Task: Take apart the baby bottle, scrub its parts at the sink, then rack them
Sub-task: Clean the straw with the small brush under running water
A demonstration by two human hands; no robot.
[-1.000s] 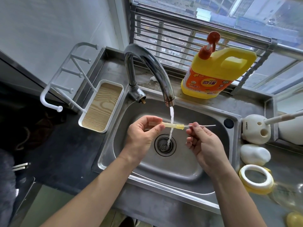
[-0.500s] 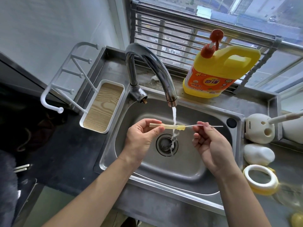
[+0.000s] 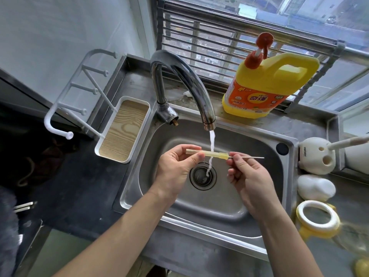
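Over the steel sink my left hand pinches one end of a yellowish bottle straw, held level under the running water from the tap. My right hand pinches a thin straw brush whose wire goes into the straw's right end. The bottle's white and yellow collar ring lies on the counter to the right. A white drying rack with a wood-grain tray stands left of the sink.
A yellow detergent jug with a red pump stands behind the sink by the window bars. White bottle-brush parts and a white rounded piece sit on the right counter. The drain lies below the straw.
My right hand has slid the brush wire left, deeper into the straw. The water stream now falls straight past the straw into the drain.
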